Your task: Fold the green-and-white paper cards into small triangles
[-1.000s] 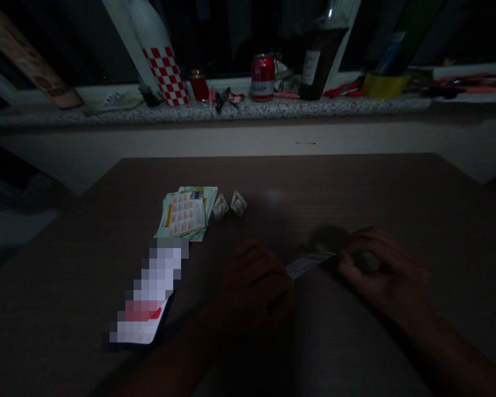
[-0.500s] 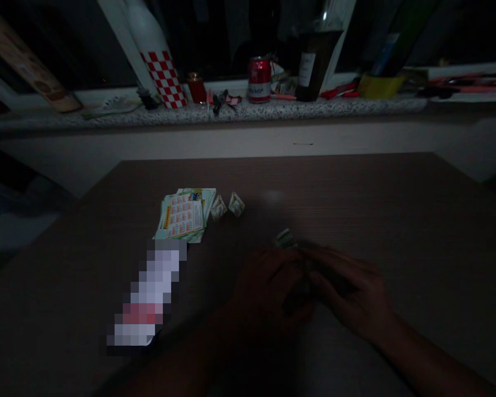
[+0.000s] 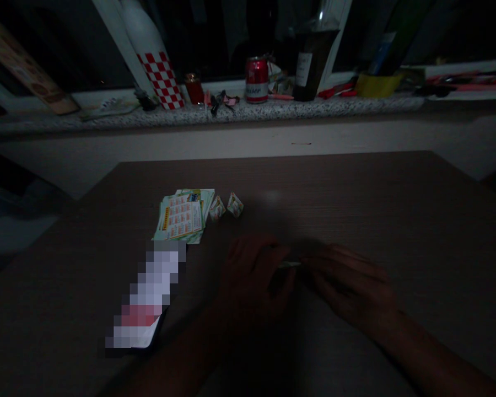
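Note:
Over the dim wooden table (image 3: 380, 198), a narrow strip of pale green paper (image 3: 289, 264) shows between my two hands. My left hand (image 3: 252, 273) pinches its left part between thumb and fingers. At the strip's right end, the fingertips of my right hand (image 3: 351, 284) are pressed together on it. Deep shadow hides much of both hands' fingertips. Beyond my left hand lie two small folded papers, a left one (image 3: 217, 208) and a right one (image 3: 235, 204). Beside them is a loose stack of printed green-and-white tickets (image 3: 183, 216).
A phone (image 3: 149, 298) with a blurred-out screen lies left of my left arm. Behind the table, a granite sill (image 3: 264, 112) bears a checkered white bottle (image 3: 161, 71), a red can (image 3: 257, 80), a dark labelled container (image 3: 310, 69) and a yellow holder (image 3: 378, 85).
My left hand has shifted a little left, away from the right, so a gap with the paper strip shows between them. The paper's printed end no longer sticks out beyond the fingers.

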A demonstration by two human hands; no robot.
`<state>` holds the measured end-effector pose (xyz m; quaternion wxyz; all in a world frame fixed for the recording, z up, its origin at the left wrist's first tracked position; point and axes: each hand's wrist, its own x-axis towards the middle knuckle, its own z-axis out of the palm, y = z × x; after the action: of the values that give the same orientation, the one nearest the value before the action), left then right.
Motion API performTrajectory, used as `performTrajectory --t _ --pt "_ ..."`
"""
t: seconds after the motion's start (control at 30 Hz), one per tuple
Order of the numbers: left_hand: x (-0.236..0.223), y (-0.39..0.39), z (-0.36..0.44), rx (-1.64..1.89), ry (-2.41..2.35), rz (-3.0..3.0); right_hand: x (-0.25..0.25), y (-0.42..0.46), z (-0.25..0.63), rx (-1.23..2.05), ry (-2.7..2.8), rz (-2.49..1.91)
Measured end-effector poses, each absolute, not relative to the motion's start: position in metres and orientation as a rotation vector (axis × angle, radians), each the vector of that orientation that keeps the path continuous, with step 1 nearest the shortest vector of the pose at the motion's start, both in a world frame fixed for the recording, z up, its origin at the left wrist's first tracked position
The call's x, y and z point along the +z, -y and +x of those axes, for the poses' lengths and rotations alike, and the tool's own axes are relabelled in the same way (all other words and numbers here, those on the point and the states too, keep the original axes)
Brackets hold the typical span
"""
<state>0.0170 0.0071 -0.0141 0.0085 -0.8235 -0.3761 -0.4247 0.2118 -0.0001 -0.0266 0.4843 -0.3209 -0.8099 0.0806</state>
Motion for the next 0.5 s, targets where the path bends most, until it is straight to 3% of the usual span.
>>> performTrajectory --t 0.5 --pt "-0.0185 -0.0073 0.0194 -1.295 0.858 -2.805 -0.0181 0.0019 0.2126 0.028 1.988 -0.856"
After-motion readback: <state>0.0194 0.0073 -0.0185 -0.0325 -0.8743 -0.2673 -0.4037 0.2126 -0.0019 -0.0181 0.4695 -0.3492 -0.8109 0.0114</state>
